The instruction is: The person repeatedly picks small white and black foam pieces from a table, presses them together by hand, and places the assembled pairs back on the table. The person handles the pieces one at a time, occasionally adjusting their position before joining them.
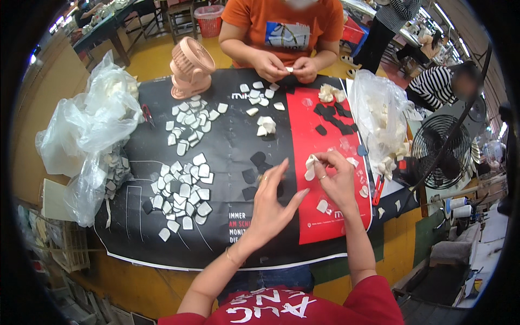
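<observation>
My right hand (337, 181) pinches a small cream fabric piece (310, 168) over the red part of the table cover. My left hand (269, 208) is raised just left of it, thumb and fingers spread, holding nothing. Partly behind the left fingers lie several black patches (249, 176). A heap of white rounded patches (184, 189) with dark edges spreads to the left of that hand. One pale patch (322, 206) lies on the red below my right hand. Farther off is a little stack of cream pieces (266, 126).
Across the table a person in an orange shirt (287, 32) holds a small white piece. A pink fan (191, 67) stands near another patch pile (189, 122). Plastic bags (89, 135) (379, 108) flank the table. Red-handled cutter (378, 190) and black patches (333, 116) lie at right.
</observation>
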Motion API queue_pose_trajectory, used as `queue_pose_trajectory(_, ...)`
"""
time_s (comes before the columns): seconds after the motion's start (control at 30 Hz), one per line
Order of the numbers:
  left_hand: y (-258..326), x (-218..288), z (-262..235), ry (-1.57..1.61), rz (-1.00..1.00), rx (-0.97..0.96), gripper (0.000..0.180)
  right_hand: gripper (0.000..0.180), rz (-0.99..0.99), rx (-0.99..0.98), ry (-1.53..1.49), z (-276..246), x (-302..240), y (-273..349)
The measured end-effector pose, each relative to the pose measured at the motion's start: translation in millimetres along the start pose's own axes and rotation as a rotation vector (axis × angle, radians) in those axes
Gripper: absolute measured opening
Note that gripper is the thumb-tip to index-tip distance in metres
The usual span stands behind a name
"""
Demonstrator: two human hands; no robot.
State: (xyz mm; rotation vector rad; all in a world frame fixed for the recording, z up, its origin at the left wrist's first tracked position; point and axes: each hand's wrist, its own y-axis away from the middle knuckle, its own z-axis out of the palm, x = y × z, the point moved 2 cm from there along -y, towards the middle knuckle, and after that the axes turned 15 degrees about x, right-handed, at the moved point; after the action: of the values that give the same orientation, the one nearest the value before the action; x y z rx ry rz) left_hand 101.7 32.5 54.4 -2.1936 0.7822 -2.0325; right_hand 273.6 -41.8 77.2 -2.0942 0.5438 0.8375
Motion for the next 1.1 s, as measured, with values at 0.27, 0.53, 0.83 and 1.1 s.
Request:
queue_pose_trajectory(0.27,0,-5,50,0.33,-0.421,-0.198,0.021,0.016,0.137,0.185,-0.015,-33,-8,39)
queue_pose_trajectory(0.53,-4,4,57,-0.037,0.055,-0.222,0.052,0.027,0.481,0.213,-0.364,-60,6,52)
queue_pose_trajectory(0.83,4,26,24,0.342,-0.376,-0.542,0.02,0.017,0.49,-0.091,-0.52,-59,-19,63)
queue_pose_trajectory(1.1,16,30,-18,0.278,-0.52,-0.487,0.017,0.014,0.437,-0.131,-0.508,-48,-36,69)
